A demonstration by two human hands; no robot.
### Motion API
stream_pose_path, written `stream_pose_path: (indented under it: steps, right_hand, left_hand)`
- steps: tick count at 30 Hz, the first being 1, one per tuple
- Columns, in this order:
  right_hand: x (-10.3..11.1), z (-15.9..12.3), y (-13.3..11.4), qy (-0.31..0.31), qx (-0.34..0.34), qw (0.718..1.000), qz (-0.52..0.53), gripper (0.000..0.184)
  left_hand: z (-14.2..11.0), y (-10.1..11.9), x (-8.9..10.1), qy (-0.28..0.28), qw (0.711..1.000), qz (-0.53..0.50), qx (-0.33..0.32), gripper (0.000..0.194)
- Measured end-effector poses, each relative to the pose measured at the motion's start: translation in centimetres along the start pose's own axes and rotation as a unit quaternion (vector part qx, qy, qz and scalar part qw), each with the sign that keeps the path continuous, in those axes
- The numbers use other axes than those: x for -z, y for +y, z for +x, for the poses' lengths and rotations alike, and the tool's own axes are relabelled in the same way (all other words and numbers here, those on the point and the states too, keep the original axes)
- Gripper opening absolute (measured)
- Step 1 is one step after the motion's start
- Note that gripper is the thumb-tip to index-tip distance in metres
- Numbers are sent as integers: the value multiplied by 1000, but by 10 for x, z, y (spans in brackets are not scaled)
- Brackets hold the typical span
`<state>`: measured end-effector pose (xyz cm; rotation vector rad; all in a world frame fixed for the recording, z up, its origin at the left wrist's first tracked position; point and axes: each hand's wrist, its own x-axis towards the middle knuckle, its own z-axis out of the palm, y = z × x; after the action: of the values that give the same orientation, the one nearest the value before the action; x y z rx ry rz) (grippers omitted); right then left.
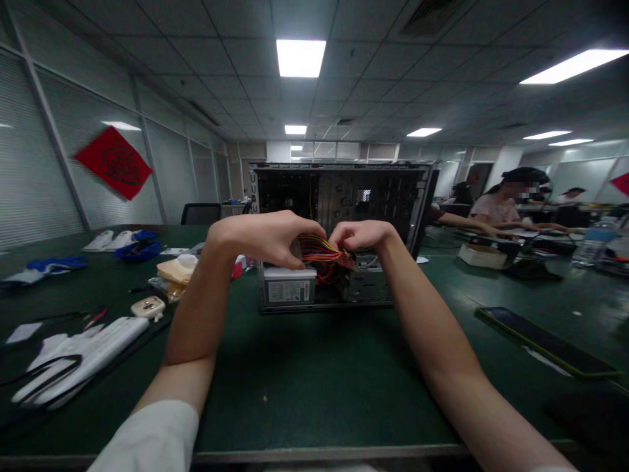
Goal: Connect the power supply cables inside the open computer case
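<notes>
A computer case (339, 168) lies in front of me with its open side facing me, its inside dark. At its lower left sits a silver power supply (289, 288) with a white label. A bundle of yellow, red and orange cables (322, 249) runs from above the power supply to the right. My left hand (278, 237) is curved around the left part of this bundle, thumb below and fingers above. My right hand (362, 235) has its fingers curled on the right end of the bundle, above a metal drive bay (368, 283); its fingertips are partly hidden.
On the left of the green table (304, 393) lie a white power strip (108, 351), a white adapter (148, 307), a yellowish package (177, 269) and blue-and-white gloves (140, 248). A phone (545, 341) and a small box (482, 255) lie right, where a co-worker (501, 206) sits.
</notes>
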<state>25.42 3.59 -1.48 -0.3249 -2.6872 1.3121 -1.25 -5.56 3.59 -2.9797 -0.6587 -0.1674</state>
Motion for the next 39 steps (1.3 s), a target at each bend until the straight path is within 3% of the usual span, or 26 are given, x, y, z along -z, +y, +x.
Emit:
stream_pose_path:
  steps: [3,7,15,18,21,24,28,32,34,37,39]
  right_hand:
    - [-5,5,-6,-21,13,1000,13,54]
    - [-15,7,-25,-50,-18,998,-21,43]
    - [-21,1,-46,-87,-16,993,-77,48]
    - [-20,0,-45,-78,-9,991,-106,46]
    - [-16,-1,-40,-29,-12,991,-131,46]
    - [-11,-3,-32,32,-6,987,-157,45]
    - [-7,-6,-27,60,-23,985,-162,44]
    - [-16,0,-35,67,-16,992,-107,46]
    - [-24,10,-41,109,-24,991,-76,46]
    - [-38,35,-46,234,-88,957,-145,33]
    - [-45,56,-44,322,-147,899,-260,31]
  left_hand:
    - [-6,7,3,39,998,-10,-50,56]
    - [-10,15,1,115,989,11,-87,47]
    - [-3,20,-5,167,979,0,-121,54]
    - [6,22,-7,160,973,-38,-161,47]
    - [15,27,-12,201,963,-59,-168,49]
    - [19,34,-18,242,958,-39,-150,52]
    - [16,40,-19,228,965,3,-133,53]
    - [-4,29,-5,236,968,52,-70,50]
    - [-24,16,6,219,973,76,-16,52]
    - [-61,-6,22,177,979,61,86,59]
    - [-81,-16,28,152,977,33,143,64]
